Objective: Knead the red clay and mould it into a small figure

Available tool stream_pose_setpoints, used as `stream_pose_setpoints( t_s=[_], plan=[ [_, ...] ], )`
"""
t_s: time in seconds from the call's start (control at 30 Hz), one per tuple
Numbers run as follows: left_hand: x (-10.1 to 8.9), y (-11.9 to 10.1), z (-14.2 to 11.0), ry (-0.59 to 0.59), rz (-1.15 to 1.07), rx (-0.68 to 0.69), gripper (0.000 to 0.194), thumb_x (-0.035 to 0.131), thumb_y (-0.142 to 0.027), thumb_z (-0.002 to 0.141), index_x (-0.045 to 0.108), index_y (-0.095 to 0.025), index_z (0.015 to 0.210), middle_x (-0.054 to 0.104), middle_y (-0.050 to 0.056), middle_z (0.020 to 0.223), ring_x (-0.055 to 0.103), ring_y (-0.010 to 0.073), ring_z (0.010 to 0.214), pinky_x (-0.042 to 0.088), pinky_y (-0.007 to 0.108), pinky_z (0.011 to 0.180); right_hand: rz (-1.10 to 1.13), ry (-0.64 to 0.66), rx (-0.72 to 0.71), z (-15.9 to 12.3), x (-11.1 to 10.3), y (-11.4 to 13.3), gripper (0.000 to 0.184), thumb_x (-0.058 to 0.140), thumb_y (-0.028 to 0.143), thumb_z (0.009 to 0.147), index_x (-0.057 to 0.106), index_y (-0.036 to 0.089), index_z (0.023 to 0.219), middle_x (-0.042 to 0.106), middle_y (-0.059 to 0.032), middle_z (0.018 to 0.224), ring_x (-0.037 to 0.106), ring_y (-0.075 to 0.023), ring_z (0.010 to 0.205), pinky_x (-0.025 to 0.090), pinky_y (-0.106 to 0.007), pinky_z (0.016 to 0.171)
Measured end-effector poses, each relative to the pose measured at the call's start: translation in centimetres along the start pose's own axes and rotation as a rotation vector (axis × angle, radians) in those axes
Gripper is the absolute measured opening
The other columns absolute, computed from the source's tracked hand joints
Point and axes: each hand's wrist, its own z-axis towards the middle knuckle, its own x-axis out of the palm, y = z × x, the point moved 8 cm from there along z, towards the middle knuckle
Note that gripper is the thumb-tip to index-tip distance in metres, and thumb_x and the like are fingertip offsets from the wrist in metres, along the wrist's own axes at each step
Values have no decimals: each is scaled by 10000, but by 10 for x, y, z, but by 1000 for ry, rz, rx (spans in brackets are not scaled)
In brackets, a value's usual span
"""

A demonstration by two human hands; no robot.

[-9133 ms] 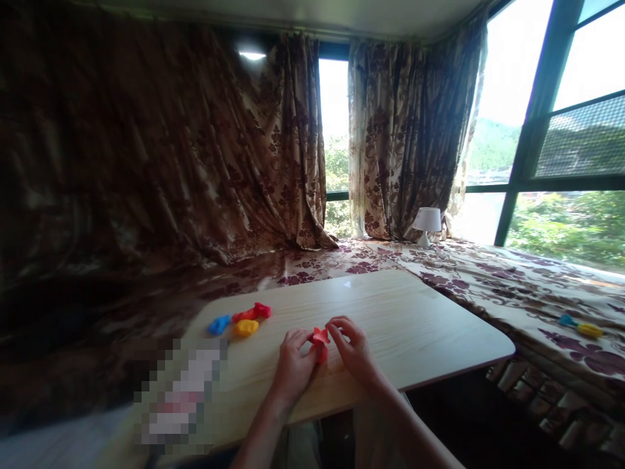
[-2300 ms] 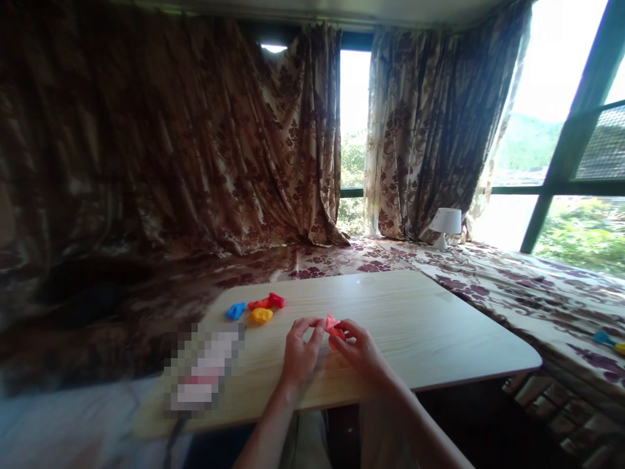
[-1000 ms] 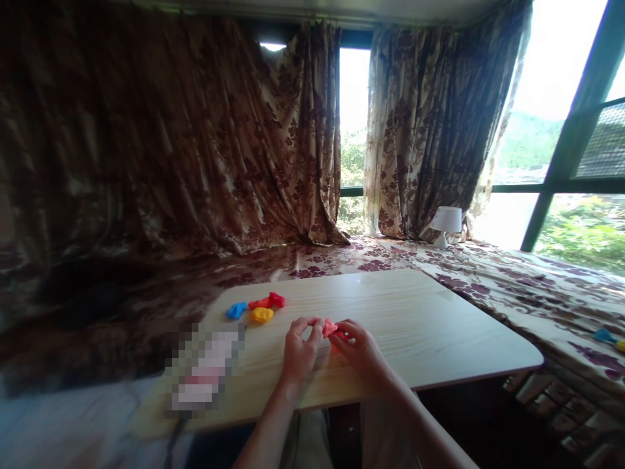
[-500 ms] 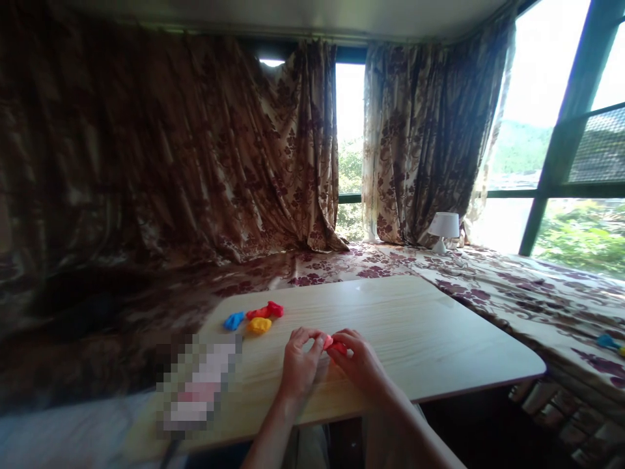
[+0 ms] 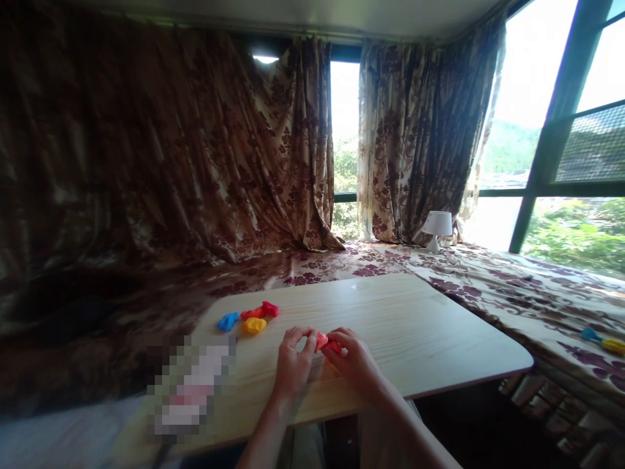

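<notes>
Above the pale wooden table (image 5: 390,326), my left hand (image 5: 293,358) pinches one end of a small, soft red piece (image 5: 321,341) between thumb and fingers. My right hand (image 5: 354,357) grips the other end, its fingers partly covering it. Whether it is a balloon, cloth or clay I cannot tell. Up and to the left of my hands, a crumpled blue piece (image 5: 227,322), a yellow piece (image 5: 254,326) and red pieces (image 5: 261,310) lie close together on the tabletop.
A pixelated flat object (image 5: 195,384) lies at the table's left side. Flowered fabric (image 5: 371,260) covers the ledge behind, with a small white lamp (image 5: 437,225) on it. Another blue piece (image 5: 590,334) and yellow piece (image 5: 614,346) lie at far right.
The whole view has shifted slightly, with the scene sliding left. Both hands still hold the red piece, and a little more of it shows between the fingertips.
</notes>
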Motion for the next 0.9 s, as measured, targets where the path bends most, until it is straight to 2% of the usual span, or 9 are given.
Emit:
stream_pose_setpoints(
  t_s=[0.17, 0.4, 0.63, 0.8, 0.9],
  plan=[
    [0, -1, 0, 1, 29, 9, 157, 574, -301, 755, 667, -185, 708, 659, 45, 768, 600, 198, 801, 457, 336, 798, -9, 3, 16, 0, -2, 0, 112, 606, 181, 791, 694, 222, 846, 643, -19, 791, 569, -160, 777, 431, -259, 711],
    [2, -2, 0, 26, 27, 20, 164, 568, -299, 763, 666, -183, 701, 661, 39, 763, 597, 193, 811, 447, 321, 801, -8, 3, 20, 0, -3, 1, 122, 583, 204, 816, 696, 214, 860, 654, -28, 810, 576, -159, 780, 437, -262, 714],
    [3, -1, -1, 41, 5, -15, 173, 568, -310, 768, 687, -184, 760, 675, 48, 812, 600, 202, 851, 442, 330, 828, -6, 8, 1, 0, -2, 3, 110, 585, 199, 816, 689, 220, 847, 645, -19, 797, 563, -154, 768, 431, -263, 713],
    [5, -3, 0, 71, 5, 6, 150, 580, -293, 746, 692, -204, 705, 671, 33, 759, 588, 200, 824, 446, 325, 808, -4, 12, 9, 0, -2, 2, 106, 590, 206, 812, 692, 218, 841, 648, -26, 807, 563, -159, 783, 436, -269, 718],
    [4, -4, 0, 48, 28, 30, 155, 576, -294, 747, 682, -207, 676, 663, 29, 730, 581, 197, 799, 449, 325, 785, -4, 21, 10, -1, -1, 1, 116, 596, 198, 806, 695, 219, 861, 653, -31, 827, 565, -163, 797, 437, -275, 729]
  ],
)
